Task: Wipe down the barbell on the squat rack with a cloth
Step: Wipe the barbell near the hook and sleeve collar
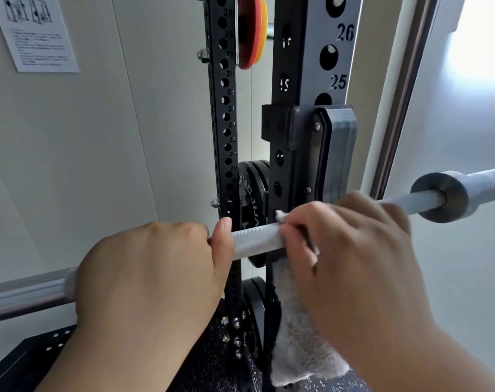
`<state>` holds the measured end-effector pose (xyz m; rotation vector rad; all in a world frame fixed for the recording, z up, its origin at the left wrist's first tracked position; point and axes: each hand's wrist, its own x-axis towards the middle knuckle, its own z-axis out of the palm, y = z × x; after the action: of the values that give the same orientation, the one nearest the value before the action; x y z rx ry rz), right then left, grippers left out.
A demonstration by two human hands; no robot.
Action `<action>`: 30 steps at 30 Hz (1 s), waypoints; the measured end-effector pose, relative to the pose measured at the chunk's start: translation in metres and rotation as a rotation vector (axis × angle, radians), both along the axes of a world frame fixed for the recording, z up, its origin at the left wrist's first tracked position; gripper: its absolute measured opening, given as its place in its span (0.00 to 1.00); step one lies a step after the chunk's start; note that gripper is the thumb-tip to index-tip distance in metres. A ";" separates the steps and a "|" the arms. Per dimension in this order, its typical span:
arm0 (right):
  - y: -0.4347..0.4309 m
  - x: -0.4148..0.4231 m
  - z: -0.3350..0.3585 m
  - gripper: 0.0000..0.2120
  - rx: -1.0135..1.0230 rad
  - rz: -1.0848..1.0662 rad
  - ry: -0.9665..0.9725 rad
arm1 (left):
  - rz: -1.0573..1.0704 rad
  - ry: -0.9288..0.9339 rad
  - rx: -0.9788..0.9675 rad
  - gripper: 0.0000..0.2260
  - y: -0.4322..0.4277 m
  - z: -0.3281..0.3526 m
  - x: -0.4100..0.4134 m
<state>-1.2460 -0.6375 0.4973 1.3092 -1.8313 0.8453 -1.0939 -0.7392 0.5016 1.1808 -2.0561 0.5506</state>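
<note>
One silver knurled steel barbell (257,239) slants from lower left to upper right, lying in the single dark grey plastic-faced rack hook (325,145). Its thick collar and sleeve (441,196) lie to the right of the hook.

There are two hands on the bar. The left hand (150,273) is wrapped round the bare shaft left of the hook. The right hand (351,250) is clamped over one fluffy grey cloth (303,335), pressing it onto the bar at the hook, and the cloth's loose end hangs below the bar.

Two perforated, numbered rack uprights cross behind the bar: a slim black one (225,108) and a broader grey one (311,66). Black weight plates (254,179) sit between them at bar level. Orange and yellow plates (252,32) hang high above the bar. One printed paper sheet (34,32) is on the wall above the bar's left end.
</note>
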 end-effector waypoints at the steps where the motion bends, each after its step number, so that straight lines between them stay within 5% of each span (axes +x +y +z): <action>1: 0.002 0.000 -0.003 0.13 0.000 0.020 0.012 | -0.006 0.003 -0.016 0.28 0.002 -0.001 0.000; 6: 0.008 -0.034 0.013 0.12 -0.009 -0.037 -0.135 | -0.120 -0.037 -0.129 0.18 0.013 -0.010 -0.011; 9: 0.004 -0.008 0.002 0.07 0.026 0.066 -0.036 | -0.136 -0.053 -0.125 0.15 0.017 -0.011 -0.026; 16: 0.010 -0.036 0.015 0.10 -0.012 0.008 -0.181 | -0.090 -0.049 -0.120 0.22 0.011 -0.003 -0.033; 22: 0.012 -0.026 0.012 0.05 0.117 0.020 -0.125 | -0.008 -0.072 -0.048 0.28 0.007 0.008 -0.040; 30: 0.013 -0.026 0.017 0.03 0.246 0.099 0.011 | -0.076 -0.095 -0.064 0.23 0.020 0.006 -0.062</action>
<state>-1.2716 -0.6242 0.5139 1.5647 -1.9208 0.6770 -1.1558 -0.7195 0.5073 1.0533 -2.1373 0.6418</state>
